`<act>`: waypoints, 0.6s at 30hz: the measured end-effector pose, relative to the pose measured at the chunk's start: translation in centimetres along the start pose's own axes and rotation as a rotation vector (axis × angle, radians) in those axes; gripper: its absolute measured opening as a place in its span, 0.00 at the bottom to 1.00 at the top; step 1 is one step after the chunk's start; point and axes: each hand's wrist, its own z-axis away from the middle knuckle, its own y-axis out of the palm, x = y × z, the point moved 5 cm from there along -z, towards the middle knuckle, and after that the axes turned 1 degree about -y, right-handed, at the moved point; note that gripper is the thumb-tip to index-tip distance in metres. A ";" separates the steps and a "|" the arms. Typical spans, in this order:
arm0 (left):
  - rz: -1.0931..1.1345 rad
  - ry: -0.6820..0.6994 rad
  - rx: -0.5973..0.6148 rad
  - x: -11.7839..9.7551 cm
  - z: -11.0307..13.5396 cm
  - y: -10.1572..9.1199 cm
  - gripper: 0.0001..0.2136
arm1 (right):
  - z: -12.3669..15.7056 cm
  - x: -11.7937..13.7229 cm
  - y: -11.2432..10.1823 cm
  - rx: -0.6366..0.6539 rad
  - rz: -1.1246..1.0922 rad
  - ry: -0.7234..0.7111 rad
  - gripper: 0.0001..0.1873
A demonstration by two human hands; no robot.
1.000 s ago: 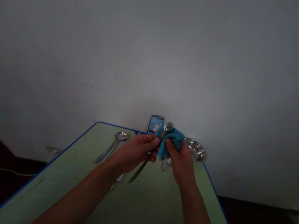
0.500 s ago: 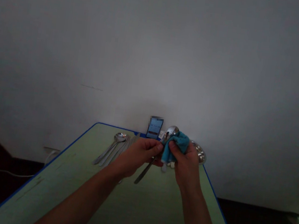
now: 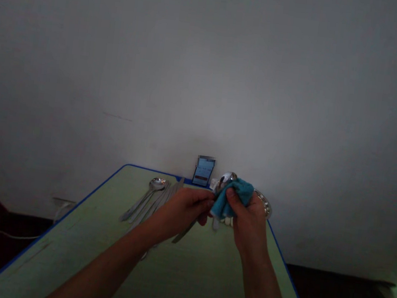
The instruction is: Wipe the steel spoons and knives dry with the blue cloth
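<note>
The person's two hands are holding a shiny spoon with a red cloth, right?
Not quite: the head view shows that the cloth is teal blue, not red. The rest is right: the left hand and the right hand are holding the shiny spoon with it.

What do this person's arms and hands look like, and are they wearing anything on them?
Both the left hand and the right hand are bare, with no gloves, and no watch or bracelet shows. The left forearm and right forearm are bare too, with no sleeve in view, and they run out past the bottom of the picture.
</note>
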 end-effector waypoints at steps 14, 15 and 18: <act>-0.166 0.103 0.076 0.0 0.2 -1.0 0.12 | 0.0 0.0 0.5 0.024 -0.136 0.067 0.10; -0.172 0.105 0.080 -0.1 0.2 -1.0 0.12 | 0.0 0.0 0.5 0.023 -0.147 0.071 0.09; -0.182 0.106 0.090 -0.5 0.2 -1.1 0.11 | -0.1 0.0 0.4 0.002 -0.182 0.081 0.09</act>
